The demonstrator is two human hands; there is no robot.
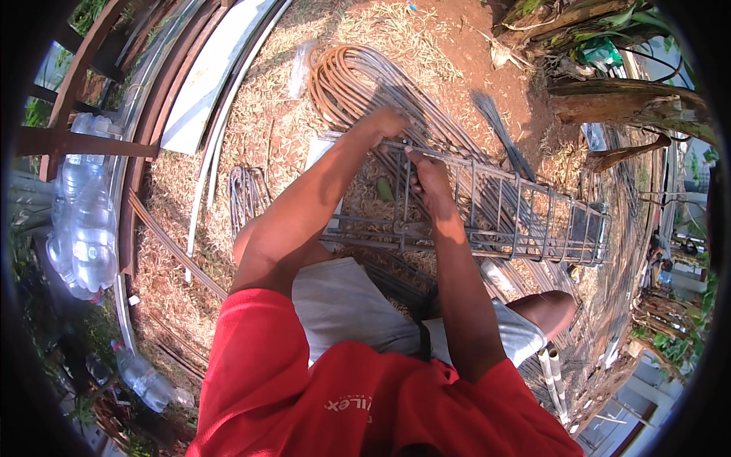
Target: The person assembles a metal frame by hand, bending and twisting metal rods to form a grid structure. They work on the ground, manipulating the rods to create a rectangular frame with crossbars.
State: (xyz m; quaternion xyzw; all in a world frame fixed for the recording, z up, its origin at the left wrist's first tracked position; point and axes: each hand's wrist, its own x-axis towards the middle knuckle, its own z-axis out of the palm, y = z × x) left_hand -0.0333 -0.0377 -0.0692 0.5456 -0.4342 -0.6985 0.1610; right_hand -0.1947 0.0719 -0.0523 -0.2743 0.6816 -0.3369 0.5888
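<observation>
A long rebar cage (517, 217) of thin steel bars with rectangular stirrups lies across in front of me, stretching to the right. My left hand (390, 123) is closed at the cage's upper bar near its left part; what its fingers hold is hidden. Just right of it, my right hand (432, 179) wraps round that same upper bar, thumb along the top. Beyond the cage lies a rusty bundle of bent rebar (335, 72), its loops at the far left and its straight lengths running under the cage.
Several bent rods (245, 194) lie left of my knee. Clear plastic bottles (93, 228) hang by a brown frame at the left. A white pipe (217, 152) and a pale board (205, 84) run alongside. Thin dark rods (502, 133) and tree trunks (624, 103) are at the far right.
</observation>
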